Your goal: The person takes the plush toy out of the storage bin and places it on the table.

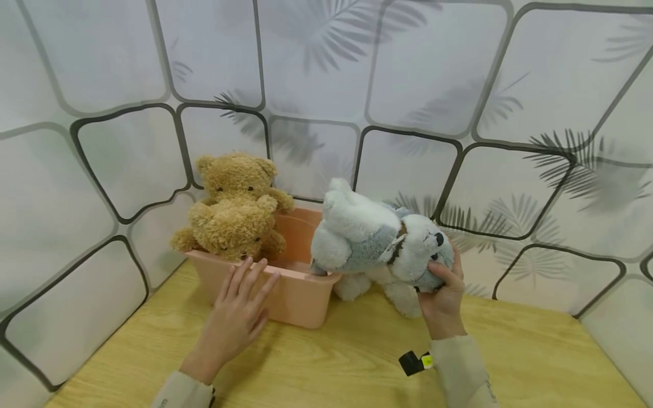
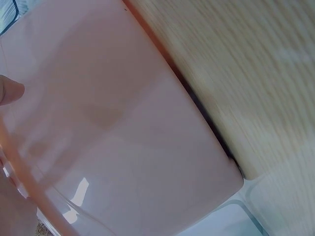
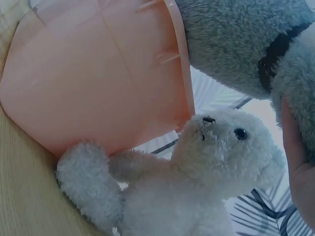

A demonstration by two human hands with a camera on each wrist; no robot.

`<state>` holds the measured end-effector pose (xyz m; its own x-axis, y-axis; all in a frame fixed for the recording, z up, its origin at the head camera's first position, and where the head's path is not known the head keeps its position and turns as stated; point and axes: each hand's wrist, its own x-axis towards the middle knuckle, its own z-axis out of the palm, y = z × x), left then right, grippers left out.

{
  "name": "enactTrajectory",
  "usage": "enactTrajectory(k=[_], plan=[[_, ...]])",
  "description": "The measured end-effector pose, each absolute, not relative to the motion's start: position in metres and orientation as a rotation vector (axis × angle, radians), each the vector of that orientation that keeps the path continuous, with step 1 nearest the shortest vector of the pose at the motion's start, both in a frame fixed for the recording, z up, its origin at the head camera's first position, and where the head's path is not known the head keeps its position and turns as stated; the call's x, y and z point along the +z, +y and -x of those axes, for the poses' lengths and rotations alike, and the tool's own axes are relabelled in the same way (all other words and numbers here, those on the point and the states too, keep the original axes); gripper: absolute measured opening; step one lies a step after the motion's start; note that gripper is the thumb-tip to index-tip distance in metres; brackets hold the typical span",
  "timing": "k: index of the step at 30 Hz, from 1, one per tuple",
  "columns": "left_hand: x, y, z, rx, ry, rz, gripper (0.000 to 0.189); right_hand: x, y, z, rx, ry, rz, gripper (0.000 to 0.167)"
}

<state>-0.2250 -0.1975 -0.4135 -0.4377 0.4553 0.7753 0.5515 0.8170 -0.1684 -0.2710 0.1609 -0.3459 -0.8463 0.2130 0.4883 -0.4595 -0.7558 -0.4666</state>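
My right hand grips a grey-and-white plush dog by its head. The dog lies on its side in the air, with a dark band round its neck and its hind end over the right rim of a pink plastic tub. On the tub's front rim rest the fingers of my left hand, fairly straight; its thumb shows against the tub wall in the left wrist view. Two brown teddy bears sit in the tub's left part, one in front of the other.
Beside the tub's right end sits a white plush toy, partly hidden by the dog in the head view. A small black item with a yellow patch is by my right sleeve. Patterned curtain walls enclose the wooden table.
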Motion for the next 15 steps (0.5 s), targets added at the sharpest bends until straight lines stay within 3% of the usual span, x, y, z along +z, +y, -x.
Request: enactTrajectory(k=[15], plan=[[-0.409, -0.198, 0.227, -0.131, -2.084, 0.730, 0.055, -0.348, 0.185, 0.266, 2.582, -0.832, -0.503, 0.042]])
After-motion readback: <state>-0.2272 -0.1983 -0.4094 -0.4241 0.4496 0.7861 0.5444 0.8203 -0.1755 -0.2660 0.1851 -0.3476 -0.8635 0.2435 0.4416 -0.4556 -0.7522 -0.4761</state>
